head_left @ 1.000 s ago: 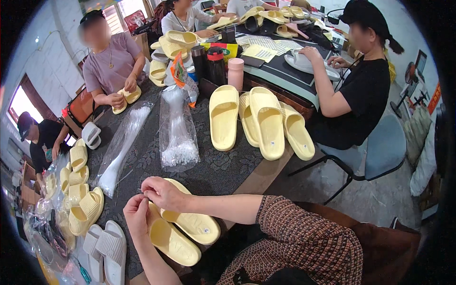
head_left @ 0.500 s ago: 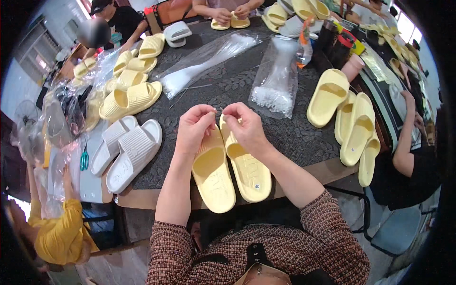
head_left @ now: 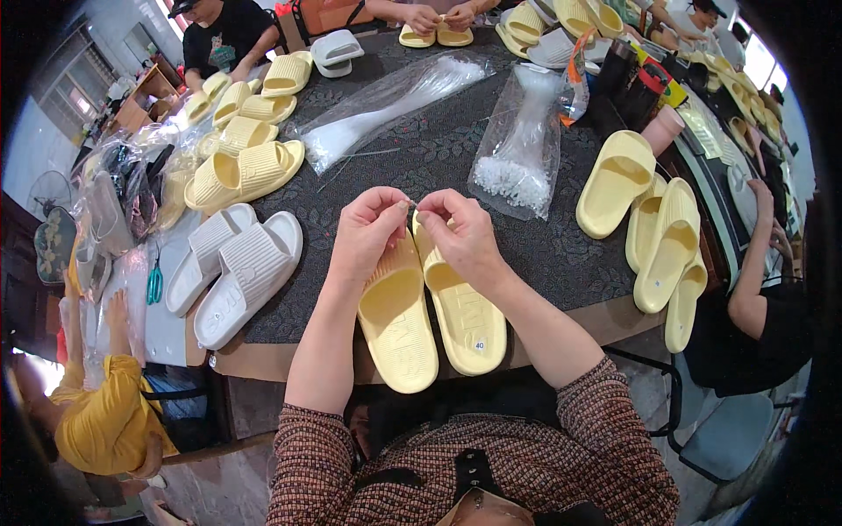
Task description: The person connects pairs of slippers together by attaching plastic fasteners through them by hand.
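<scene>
A pair of yellow slide sandals lies side by side in front of me, the left slide (head_left: 399, 337) and the right slide (head_left: 469, 329), toes away from me. Over their far ends, my left hand (head_left: 375, 223) and my right hand (head_left: 456, 232) are close together, thumb and forefinger of each pinched. Whatever sits between the fingertips is too small to make out. My hands partly cover the straps. Beyond them lie two clear bags of thin white plastic strands, one bag (head_left: 517, 149) upright to the right and a longer bag (head_left: 386, 110) slanting to the left.
Grey slides (head_left: 250, 276) rest at the left, with more yellow slides (head_left: 246, 175) behind them. Other yellow slides (head_left: 667, 250) stand at the right, near dark bottles (head_left: 614, 70) and a pink cup (head_left: 664, 130). Green-handled scissors (head_left: 155, 282) lie left. Several people work around the table.
The view has shifted slightly. My hands stay pinched together above the slides, their fingertips a little farther apart. A person at the far left has moved their arms.
</scene>
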